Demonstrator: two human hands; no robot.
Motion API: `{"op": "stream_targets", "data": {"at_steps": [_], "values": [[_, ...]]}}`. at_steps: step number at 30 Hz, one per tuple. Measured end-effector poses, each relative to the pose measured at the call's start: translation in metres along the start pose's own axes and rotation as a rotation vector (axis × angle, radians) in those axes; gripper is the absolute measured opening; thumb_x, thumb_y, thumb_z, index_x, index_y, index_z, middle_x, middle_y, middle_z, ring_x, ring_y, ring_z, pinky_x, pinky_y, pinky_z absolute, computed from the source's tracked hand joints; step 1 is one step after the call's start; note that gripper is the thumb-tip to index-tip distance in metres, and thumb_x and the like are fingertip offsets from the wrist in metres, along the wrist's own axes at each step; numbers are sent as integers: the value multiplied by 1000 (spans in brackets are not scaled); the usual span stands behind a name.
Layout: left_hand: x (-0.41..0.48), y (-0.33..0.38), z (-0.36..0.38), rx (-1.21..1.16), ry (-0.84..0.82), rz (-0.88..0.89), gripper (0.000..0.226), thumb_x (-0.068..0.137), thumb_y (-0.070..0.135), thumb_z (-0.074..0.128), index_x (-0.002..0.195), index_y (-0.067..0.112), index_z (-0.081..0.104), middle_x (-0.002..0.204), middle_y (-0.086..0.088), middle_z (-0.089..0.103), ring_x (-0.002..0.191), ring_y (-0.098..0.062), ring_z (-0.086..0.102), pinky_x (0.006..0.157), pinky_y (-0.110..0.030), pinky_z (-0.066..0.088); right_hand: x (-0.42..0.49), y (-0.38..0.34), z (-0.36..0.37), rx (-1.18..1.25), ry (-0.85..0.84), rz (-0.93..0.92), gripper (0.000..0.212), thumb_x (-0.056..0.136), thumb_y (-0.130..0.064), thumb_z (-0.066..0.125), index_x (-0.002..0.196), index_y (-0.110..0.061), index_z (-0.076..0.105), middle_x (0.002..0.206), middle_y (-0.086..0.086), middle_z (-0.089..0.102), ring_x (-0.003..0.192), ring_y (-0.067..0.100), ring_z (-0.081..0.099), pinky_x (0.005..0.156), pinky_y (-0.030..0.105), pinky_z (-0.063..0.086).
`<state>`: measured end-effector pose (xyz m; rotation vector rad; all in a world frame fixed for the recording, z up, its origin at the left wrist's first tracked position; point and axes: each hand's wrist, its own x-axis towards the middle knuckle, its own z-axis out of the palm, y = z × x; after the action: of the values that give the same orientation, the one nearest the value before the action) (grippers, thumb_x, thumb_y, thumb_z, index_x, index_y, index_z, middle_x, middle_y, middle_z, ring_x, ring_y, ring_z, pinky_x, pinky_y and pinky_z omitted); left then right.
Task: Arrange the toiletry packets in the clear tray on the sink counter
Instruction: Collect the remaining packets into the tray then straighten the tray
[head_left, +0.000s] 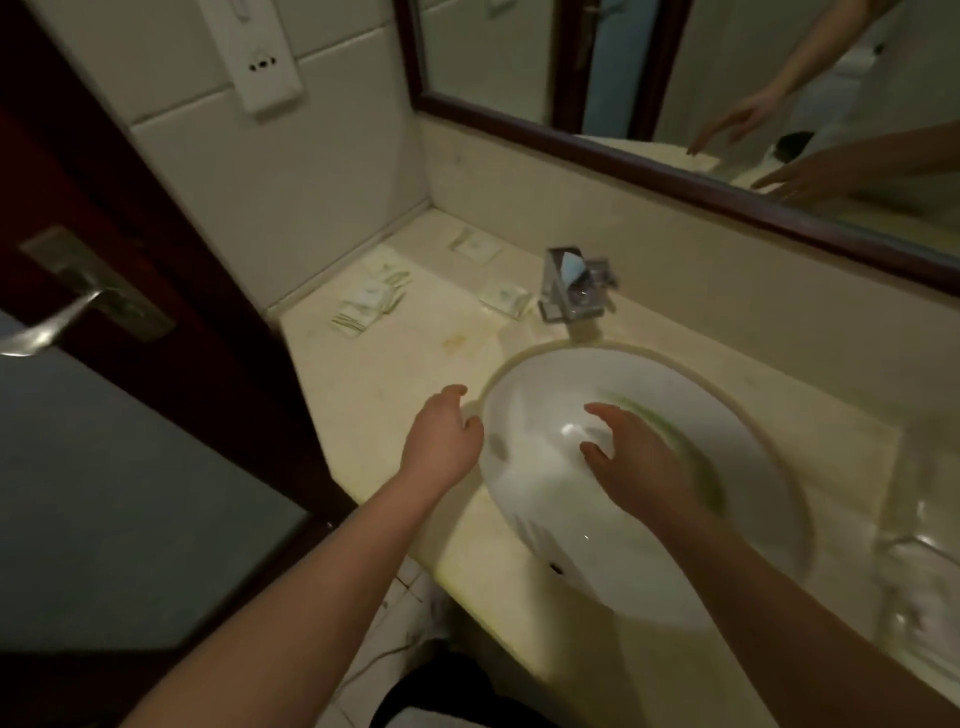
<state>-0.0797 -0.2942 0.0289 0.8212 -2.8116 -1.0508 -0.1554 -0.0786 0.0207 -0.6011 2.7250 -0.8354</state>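
Note:
Several white-and-green toiletry packets lie on the beige counter's back left: a loose pile (370, 301), one flat packet (474, 246) near the wall, another (508, 300) left of the faucet. The clear tray (922, 551) stands at the right edge of the counter, blurred. My left hand (441, 436) hovers over the counter beside the basin's left rim, fingers loosely curled, holding nothing. Above the white basin (524, 499), my right hand (639, 457) hangs with fingers spread and relaxed, empty.
A chrome faucet (574, 288) stands behind the basin. A dark-framed mirror (675, 176) runs along the back wall and reflects both hands. A dark wooden door with a metal lever handle (78, 306) is on the left. A wall socket unit (260, 57) hangs above the counter corner.

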Motion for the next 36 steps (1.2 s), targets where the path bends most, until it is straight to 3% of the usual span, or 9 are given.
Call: {"op": "stream_targets", "data": {"at_steps": [9,13,16,20,23,26,29,33,36], "values": [[180,-90,-95,5,106,-62,33,94,16,50,125,13,59,127,-14,56,118,-27,52,94,-33,42,166,-123,77,9,-86,23,49,89,-26,63,135,-17,51,135,9,57,125,25,52,103,34,40],[235,-112,-105,11,147,-89,27,88,19,60,113,15,69,121,-12,58,110,-28,57,91,-37,48,213,-145,96,-16,-73,77,44,91,-27,60,133,-16,53,135,11,56,124,26,52,102,33,38],[265,-121,-103,-23,144,-190,41,84,26,67,124,14,60,127,-15,51,112,-33,53,92,-43,49,243,-140,94,-39,-7,175,41,88,-24,62,127,-14,58,131,14,57,119,29,55,100,35,40],[291,-125,-94,100,95,-328,87,75,38,76,144,13,29,136,-20,41,121,-38,39,93,-45,42,271,-124,83,-90,54,257,41,85,-21,64,124,-10,57,123,17,60,115,33,56,95,36,43],[301,-129,-91,150,82,-344,96,70,40,80,144,13,26,137,-22,41,122,-39,38,94,-47,40,286,-118,81,-91,39,305,44,86,-21,61,128,-8,53,125,19,58,114,36,57,93,36,45],[306,-131,-91,148,112,-311,89,71,35,80,142,13,31,133,-21,48,120,-39,41,93,-47,40,299,-113,84,-174,7,326,38,81,-20,55,118,-11,54,119,20,60,109,39,55,89,37,45],[307,-133,-91,-7,164,-237,74,75,26,77,138,12,39,126,-17,58,115,-38,51,93,-47,46,305,-114,86,-220,-26,371,31,77,-19,56,108,-13,51,112,20,57,105,40,54,85,38,44],[302,-130,-101,-234,106,-130,29,78,24,73,102,8,66,99,-10,69,90,-28,64,78,-38,54,304,-115,92,-246,-56,397,58,76,-28,68,125,-7,45,120,23,56,112,40,53,95,40,43],[294,-118,-109,-407,-16,-157,26,84,24,69,106,10,69,99,-6,70,89,-23,66,79,-37,56,294,-121,93,-213,-44,418,65,74,-31,74,126,-4,45,119,21,60,112,38,56,93,39,44]]}}
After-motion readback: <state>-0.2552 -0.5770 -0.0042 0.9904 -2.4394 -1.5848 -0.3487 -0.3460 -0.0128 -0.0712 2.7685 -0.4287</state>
